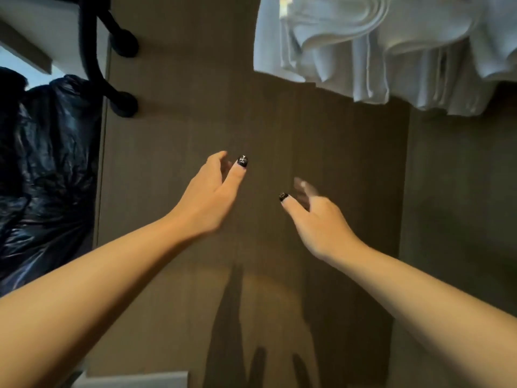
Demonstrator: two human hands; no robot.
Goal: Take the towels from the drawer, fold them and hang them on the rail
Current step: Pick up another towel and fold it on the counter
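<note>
**A:** Spotted the white towels from the head view?

**B:** Yes. Found them bunched up at the top right, hanging over an edge, well apart from both hands.

**A:** And the left hand?

**B:** Held out over the brown wood. Kept the fingers loose and a bit curled. Gripped nothing.

**A:** Same with the right hand?

**B:** Looked that way. Reached forward too, thumb out, fingers blurry. Held nothing.

**A:** Worried about anything?

**B:** A little. Could have grabbed just one loose layer and pulled the whole bunch down in a heap. Would have made for a messy fold.

**A:** Anything else?

**B:** Noticed a shiny black bag at the left and dark chair legs above it. Could have caught a dangling corner there, or dragged it over the dirty ground.

**A:** Found the drawer or the rail?

**B:** No. Could not tell either one apart here. Might have carried the towels the wrong way.
</note>
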